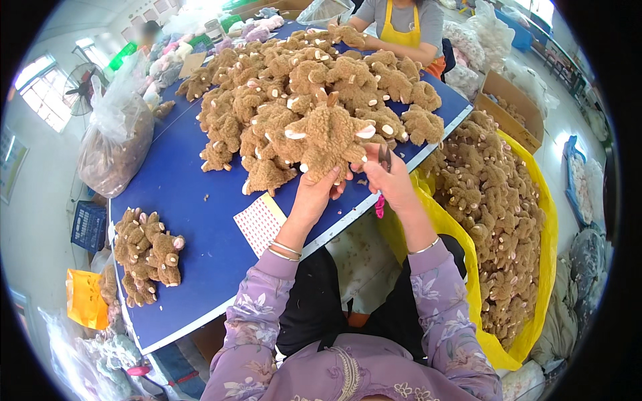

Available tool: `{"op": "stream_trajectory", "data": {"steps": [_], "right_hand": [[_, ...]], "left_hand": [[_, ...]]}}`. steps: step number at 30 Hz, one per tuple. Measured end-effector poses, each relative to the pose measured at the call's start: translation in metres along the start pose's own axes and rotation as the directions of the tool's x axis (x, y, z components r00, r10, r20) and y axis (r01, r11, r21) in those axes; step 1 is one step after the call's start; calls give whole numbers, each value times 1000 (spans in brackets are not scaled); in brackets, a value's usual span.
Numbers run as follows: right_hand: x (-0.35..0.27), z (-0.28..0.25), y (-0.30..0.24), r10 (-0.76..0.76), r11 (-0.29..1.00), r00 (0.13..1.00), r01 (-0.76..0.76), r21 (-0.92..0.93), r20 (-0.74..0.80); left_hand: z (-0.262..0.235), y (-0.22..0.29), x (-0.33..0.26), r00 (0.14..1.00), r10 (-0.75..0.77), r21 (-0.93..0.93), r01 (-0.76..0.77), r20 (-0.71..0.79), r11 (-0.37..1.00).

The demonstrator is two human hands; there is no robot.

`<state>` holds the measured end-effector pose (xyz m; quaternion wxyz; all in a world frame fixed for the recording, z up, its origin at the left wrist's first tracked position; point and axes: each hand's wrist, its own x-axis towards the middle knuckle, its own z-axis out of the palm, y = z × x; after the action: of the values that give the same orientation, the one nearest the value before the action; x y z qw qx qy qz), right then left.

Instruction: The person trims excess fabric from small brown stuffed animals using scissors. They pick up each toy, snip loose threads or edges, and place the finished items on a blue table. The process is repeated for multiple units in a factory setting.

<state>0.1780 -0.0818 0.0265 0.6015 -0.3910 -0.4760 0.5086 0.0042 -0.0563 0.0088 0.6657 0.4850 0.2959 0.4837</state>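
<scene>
Brown plush point(331, 137) between hands point(317, 194) | table edge point(338, 228) near | tabletop point(200, 227) room leftward

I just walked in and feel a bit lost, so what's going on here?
Someone's left hand holds a brown plush toy over a blue table, while the right hand, close beside it, grips a small dark tool, perhaps snips. A big pile of similar toys lies just beyond, and a smaller group sits at the table's left. More fill an open yellow bag on the right. A co-worker in a yellow apron is across the table.
</scene>
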Motion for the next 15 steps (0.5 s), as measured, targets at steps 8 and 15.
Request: {"op": "stream_trajectory", "data": {"steps": [8,15], "right_hand": [[9,-3,-1,-48,999,989,50,9,-143],[2,10,4,89,996,995,-87,36,-47]], "left_hand": [[2,1,-3,999,-38,188,30,36,982],[8,-2,-4,998,-17,411,-12,67,912]]}}
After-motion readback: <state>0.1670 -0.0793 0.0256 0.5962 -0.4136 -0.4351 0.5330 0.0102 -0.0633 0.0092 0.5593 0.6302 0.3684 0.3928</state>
